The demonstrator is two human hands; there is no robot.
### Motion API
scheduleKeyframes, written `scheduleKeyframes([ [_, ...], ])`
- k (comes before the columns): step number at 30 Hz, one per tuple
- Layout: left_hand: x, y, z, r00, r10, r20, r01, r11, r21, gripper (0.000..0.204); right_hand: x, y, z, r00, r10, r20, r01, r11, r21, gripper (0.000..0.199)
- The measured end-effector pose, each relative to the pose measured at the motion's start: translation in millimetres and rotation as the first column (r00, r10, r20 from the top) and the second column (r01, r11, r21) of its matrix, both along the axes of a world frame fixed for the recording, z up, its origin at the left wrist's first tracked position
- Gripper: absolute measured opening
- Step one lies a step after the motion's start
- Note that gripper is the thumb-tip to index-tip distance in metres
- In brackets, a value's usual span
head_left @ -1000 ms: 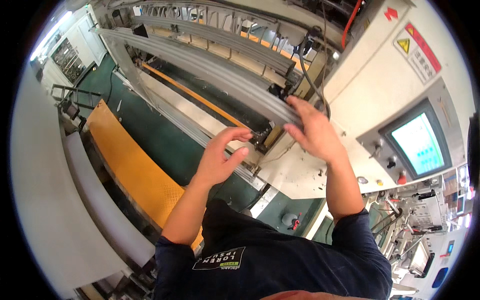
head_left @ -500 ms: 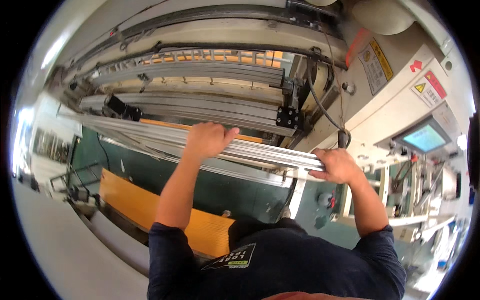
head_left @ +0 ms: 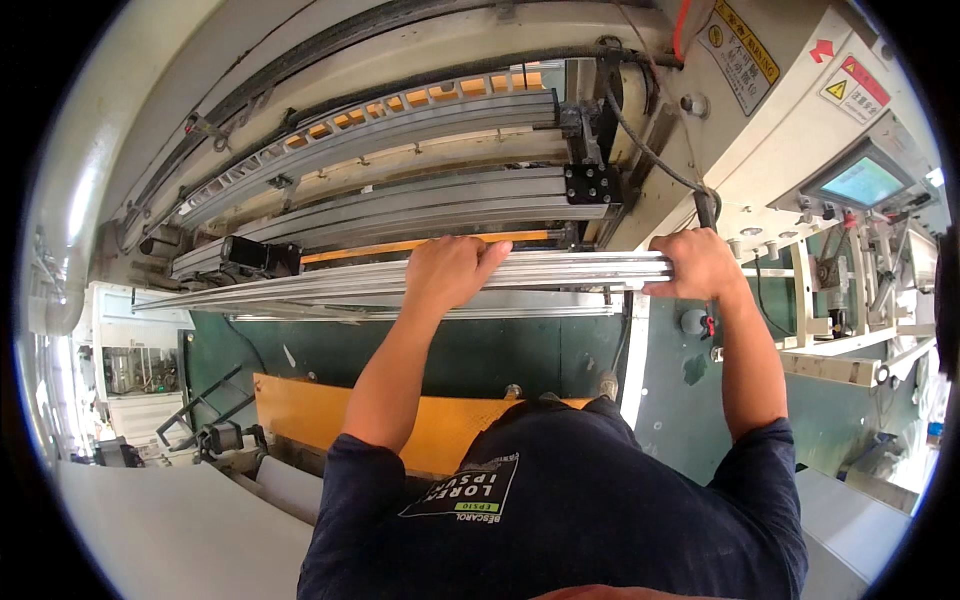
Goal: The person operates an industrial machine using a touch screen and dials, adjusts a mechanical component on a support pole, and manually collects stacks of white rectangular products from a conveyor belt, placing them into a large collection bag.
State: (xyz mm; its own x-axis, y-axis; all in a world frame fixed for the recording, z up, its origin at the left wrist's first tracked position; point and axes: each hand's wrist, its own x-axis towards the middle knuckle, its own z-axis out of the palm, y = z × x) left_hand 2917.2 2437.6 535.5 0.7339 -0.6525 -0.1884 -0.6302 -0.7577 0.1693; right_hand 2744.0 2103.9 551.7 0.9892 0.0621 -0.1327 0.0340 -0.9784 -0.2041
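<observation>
A long bundle of thin silvery metal bars (head_left: 575, 268) runs crosswise in front of me, its far left part tapering away toward the machine's left side. My left hand (head_left: 452, 272) is closed over the bars near the middle, its thumb lying along the top and its fingertips hidden behind them. At the right end of the bars my right hand (head_left: 697, 266) is closed round them, fingers over the top and thumb beneath. Just beyond the bars lie a grey grooved machine beam (head_left: 430, 205) with a black end bracket (head_left: 588, 184) and a narrow orange strip (head_left: 370, 250).
A cream machine housing with a lit screen (head_left: 862, 180) and a black cable (head_left: 640, 150) stands at the right. Below the bars are a green floor (head_left: 400, 350) and an orange board (head_left: 330, 410). White rolls or sheets (head_left: 180, 510) lie at lower left.
The view has turned, so the bars now lie more level. Both hands keep their hold on the bars and appear farther right in the picture.
</observation>
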Motion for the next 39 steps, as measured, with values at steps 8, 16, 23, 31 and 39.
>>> scheduleKeyframes([
  [8,2,-1,-2,0.999,-0.014,-0.05,0.014,1.0,0.009,0.076,1,0,0,0.999,-0.024,-0.038,0.024,1.0,-0.006,0.052],
  [16,2,2,1,0.999,-0.025,-0.025,0.023,0.996,-0.09,0.073,3,3,1,0.999,-0.033,-0.039,0.032,0.999,-0.029,0.056],
  [23,3,4,-4,0.999,-0.028,-0.019,0.026,0.993,-0.116,0.072,3,4,2,0.999,-0.035,-0.038,0.034,0.999,-0.036,0.055],
  [31,4,3,-4,0.999,-0.024,-0.037,0.019,0.993,-0.113,0.072,3,6,7,0.997,-0.045,-0.065,0.043,0.998,-0.038,0.052],
  [39,2,4,-4,0.999,-0.031,-0.019,0.028,0.99,-0.137,0.071,4,4,5,0.998,-0.034,-0.059,0.032,0.999,-0.03,0.052],
])
